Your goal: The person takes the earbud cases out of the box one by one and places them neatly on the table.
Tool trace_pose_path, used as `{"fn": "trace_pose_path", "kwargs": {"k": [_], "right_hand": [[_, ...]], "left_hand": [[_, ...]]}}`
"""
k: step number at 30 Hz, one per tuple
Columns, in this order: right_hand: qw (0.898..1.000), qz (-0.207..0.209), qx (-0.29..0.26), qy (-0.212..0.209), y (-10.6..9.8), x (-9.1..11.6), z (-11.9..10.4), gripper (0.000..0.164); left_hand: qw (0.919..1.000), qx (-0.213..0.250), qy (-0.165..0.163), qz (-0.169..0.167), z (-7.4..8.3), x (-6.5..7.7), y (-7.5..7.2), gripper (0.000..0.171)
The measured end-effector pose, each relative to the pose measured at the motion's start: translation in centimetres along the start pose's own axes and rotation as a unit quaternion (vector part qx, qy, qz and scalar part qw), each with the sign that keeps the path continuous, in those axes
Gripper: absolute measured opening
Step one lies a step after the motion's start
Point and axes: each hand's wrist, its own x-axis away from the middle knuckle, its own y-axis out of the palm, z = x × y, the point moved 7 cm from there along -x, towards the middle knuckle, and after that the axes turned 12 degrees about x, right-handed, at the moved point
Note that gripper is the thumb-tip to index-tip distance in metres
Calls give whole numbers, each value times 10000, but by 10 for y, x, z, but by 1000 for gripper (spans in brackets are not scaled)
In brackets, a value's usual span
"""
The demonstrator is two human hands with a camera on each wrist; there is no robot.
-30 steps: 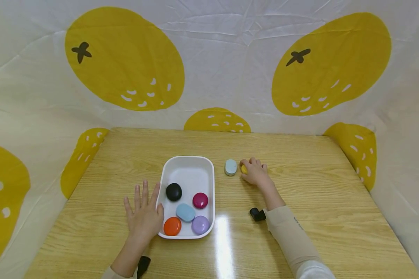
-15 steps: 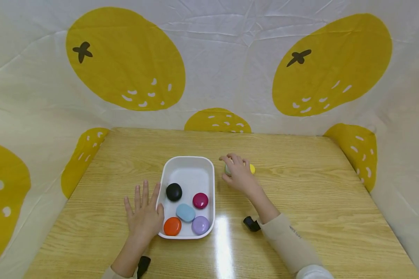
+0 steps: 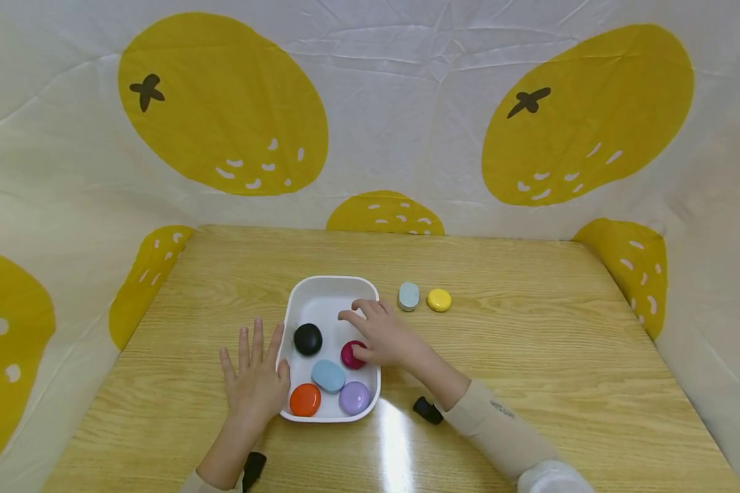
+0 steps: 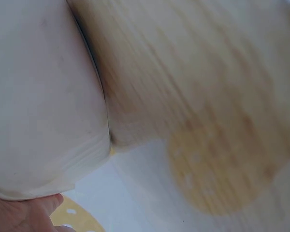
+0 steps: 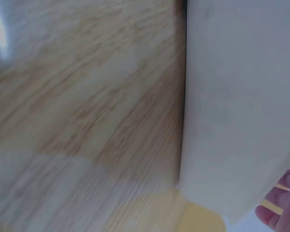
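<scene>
A white tray [image 3: 305,283] stands on the wooden table. Inside lie a black round piece [image 3: 307,339], a crimson one [image 3: 349,354], a light blue oval [image 3: 329,376], an orange disc [image 3: 305,400] and a lilac disc [image 3: 354,398], all smooth and pebble-like. My left hand [image 3: 255,383] rests with straight, spread fingers at the tray's left rim. My right hand [image 3: 389,335] reaches over the right rim, fingers spread and loosely bent, its thumb over the crimson piece; whether they touch is unclear. Outside, a pale green oval [image 3: 409,296] and a yellow disc [image 3: 439,300] sit side by side.
The wooden table [image 3: 530,308] ends at a white cloth [image 3: 401,130] with yellow fruit prints behind and at both sides. Black wrist devices [image 3: 428,410] are at both wrists. Large pale surfaces block much of both wrist views.
My right hand has moved left from the yellow disc, across the pale green oval, to above the tray. Both outside pieces still lie on the table. My left hand has not moved.
</scene>
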Motion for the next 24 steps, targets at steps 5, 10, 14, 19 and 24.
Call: {"fn": "trace_pose_path", "kwargs": {"k": [5,10,14,19,24], "right_hand": [[9976,-430,448,-317,5,-3,-16,53],[9913,-909,828,-462,12,-5,-24,57],[9883,-1159,866,-491,16,-6,-27,59],[9840,-1440,939,-461,22,-7,-31,57],[9788,-1542,1253,-489,26,-9,-34,54]], "left_hand": [[10000,-6,-7,-16,0,0,0,58],[10000,-50,9,-15,0,0,0,58],[10000,-20,5,-4,0,0,0,59],[10000,-29,-7,-23,0,0,1,59],[10000,-4,-1,-26,0,0,1,59]]}}
